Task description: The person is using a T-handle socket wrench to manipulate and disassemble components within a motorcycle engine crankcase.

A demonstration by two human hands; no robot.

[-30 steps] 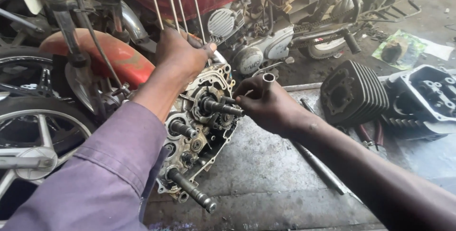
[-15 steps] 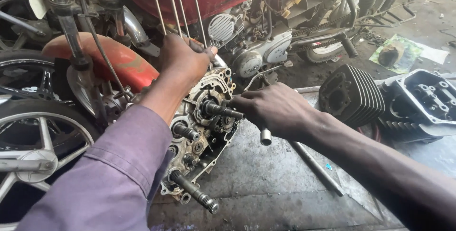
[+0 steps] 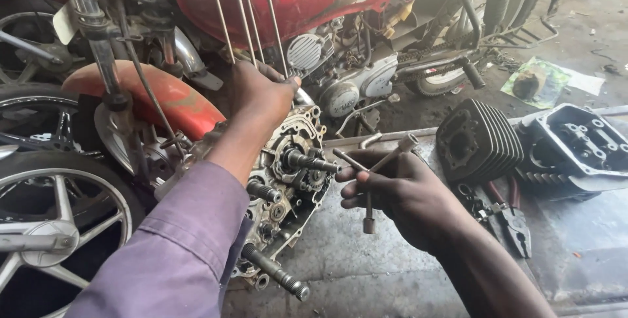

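Steadying the open engine case [image 3: 288,180] at the counter's [image 3: 366,272] left edge, my left hand [image 3: 261,95] clamps over its top beside the long studs [image 3: 245,17]. My right hand [image 3: 399,190] is closed around a T-shaped socket wrench [image 3: 383,161], held just beside the case's protruding shaft [image 3: 311,161]. A finned cylinder [image 3: 477,141] and pliers [image 3: 510,216] lie toward the counter's right side.

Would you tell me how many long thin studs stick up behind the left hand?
4: stud one, stud two, stud three and stud four rise side by side above the left hand.
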